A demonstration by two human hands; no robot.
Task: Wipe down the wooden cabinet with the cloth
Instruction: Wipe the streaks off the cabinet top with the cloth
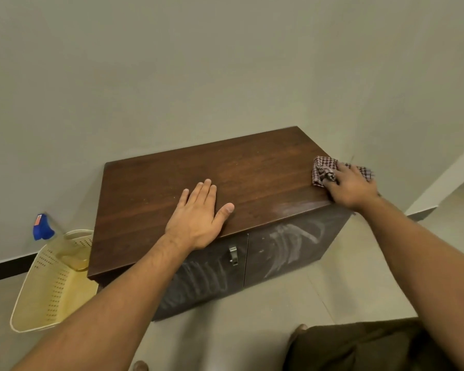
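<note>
We see a low cabinet [252,170] of dark brown wood against the wall, its flat top smooth and grained, its two doors streaked with pale smears. At the top's right edge our right hand [351,186] grips the crumpled checked cloth [323,167]. Our left hand [198,218] lies flat on the top, fingers straight.

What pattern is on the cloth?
The cloth is checked, dark red and white; the head view shows it.

Left hand [198,218] flat on wooden cabinet [252,172], right hand [351,186] gripping checked cloth [322,168] at right edge
</note>
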